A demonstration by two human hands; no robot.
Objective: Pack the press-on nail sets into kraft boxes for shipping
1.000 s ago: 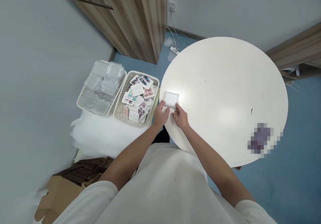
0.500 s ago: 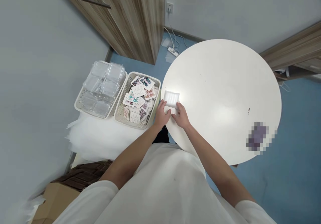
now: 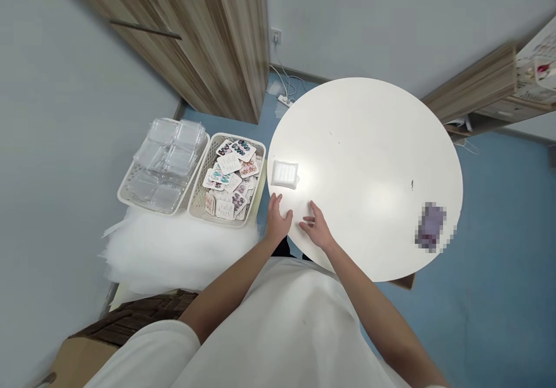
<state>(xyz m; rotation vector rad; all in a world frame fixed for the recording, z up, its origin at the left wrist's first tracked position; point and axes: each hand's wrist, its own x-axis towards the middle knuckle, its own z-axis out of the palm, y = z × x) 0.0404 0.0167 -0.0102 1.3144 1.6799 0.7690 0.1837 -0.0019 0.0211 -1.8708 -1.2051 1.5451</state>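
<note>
A small white packet (image 3: 285,174), wrapped in what looks like translucent foam sheet, lies flat near the left edge of the round white table (image 3: 365,121). Just below it is my left hand (image 3: 278,220), fingers apart and holding nothing. My right hand (image 3: 317,224) hovers over the table's near edge, to the right of and below the packet, its fingers spread and bare. Neither hand touches the packet. What is inside the wrapping cannot be made out.
Left of the table, one basket (image 3: 197,194) holds cards of press-on nails, another basket (image 3: 125,186) clear plastic cases. White foam sheets (image 3: 174,246) are stacked in front of them. A pixelated purple object (image 3: 431,226) lies at the table's right. A power strip (image 3: 284,101) sits on the floor.
Both hands have let go of the wrapped packet and drawn back toward my body, the right one farther. The packet stays on the table. The whole view has shifted slightly.
</note>
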